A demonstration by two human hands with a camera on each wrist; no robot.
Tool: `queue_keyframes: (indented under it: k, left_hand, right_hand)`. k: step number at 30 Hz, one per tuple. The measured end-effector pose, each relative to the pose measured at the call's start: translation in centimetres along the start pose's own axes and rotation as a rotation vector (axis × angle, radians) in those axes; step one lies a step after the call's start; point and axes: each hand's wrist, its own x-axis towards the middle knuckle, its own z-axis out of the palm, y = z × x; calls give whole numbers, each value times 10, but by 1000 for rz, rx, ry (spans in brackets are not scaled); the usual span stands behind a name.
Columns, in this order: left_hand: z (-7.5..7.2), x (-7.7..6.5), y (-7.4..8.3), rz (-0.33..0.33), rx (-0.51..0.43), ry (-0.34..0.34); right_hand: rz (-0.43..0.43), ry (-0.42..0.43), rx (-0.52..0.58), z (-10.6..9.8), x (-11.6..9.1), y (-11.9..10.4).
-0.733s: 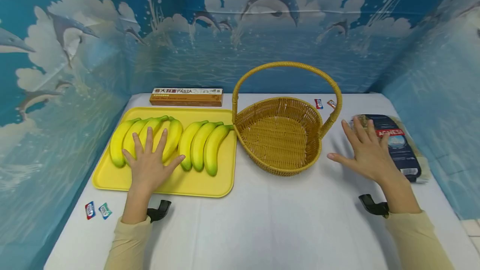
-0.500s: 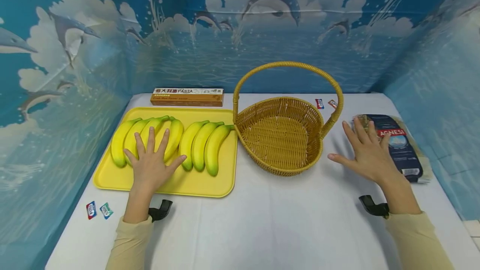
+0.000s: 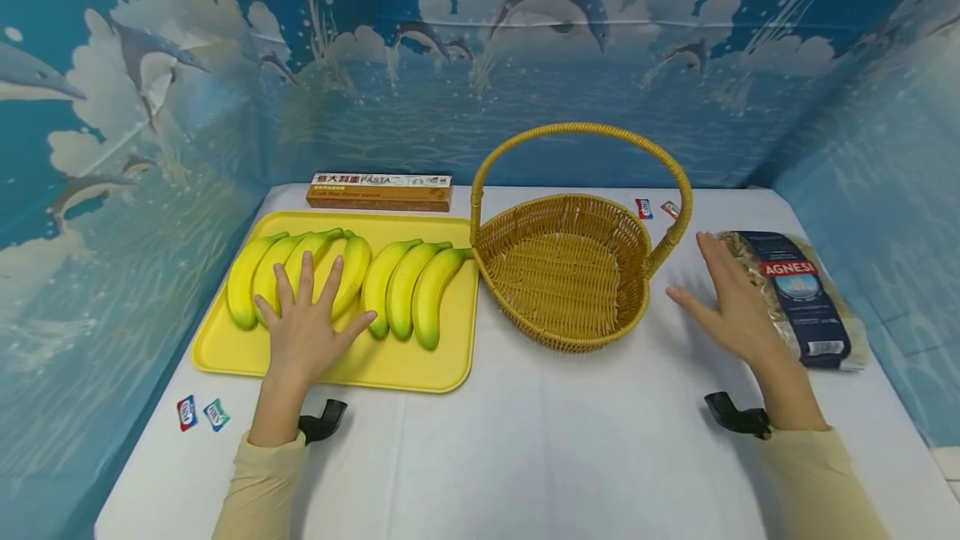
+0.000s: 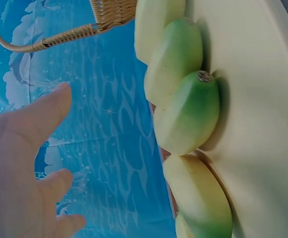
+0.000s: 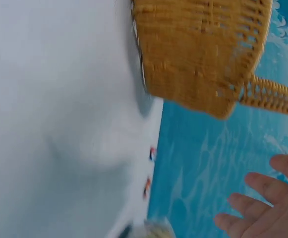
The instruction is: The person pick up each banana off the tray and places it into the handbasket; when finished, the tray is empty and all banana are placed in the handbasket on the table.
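Left hand (image 3: 306,340): fingers spread apart, held over the near part of the yellow tray (image 3: 442,369). Bananas (image 3: 407,290) lie on the tray, ahead of this hand and to its right. Right hand (image 3: 738,315): thumb apart from extended fingers, above the bench (image 3: 585,457); basket (image 3: 570,342) to its left, bag (image 3: 798,290) just to its right.

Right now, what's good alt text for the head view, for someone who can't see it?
A person's spread left hand hovers over bananas on a yellow tray, and their right hand is near an AGNESI package. A wicker basket stands between the hands on a white table, with a pasta box behind the tray.
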Motion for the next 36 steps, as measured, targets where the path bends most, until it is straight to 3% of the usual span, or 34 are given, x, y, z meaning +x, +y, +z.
queue_keyframes:
  k: [3,8,12,15,21,25,31,36]
  left_hand:
    - [-2,-3,2,4,-18,10]
    - [-9,-7,3,14,-83,10]
    - [-19,-7,-5,17,-232,21]
    - [-25,-1,-20,-5,-362,107]
    - [-39,16,-66,-180,-602,348]
    - [-45,25,-93,-284,-697,438]
    - [-37,32,-119,-392,-761,441]
    - [-22,36,-134,-462,-751,389]
  right_hand:
    - [6,38,123,9,5,-4]
    - [-43,81,233,26,13,-9]
    - [-57,127,266,34,16,-11]
    - [-47,179,269,36,15,-12]
    - [-33,216,266,38,14,-14]
    - [-37,228,270,40,14,-13]
    - [-65,259,312,46,18,-13]
    - [-60,266,336,50,20,-12]
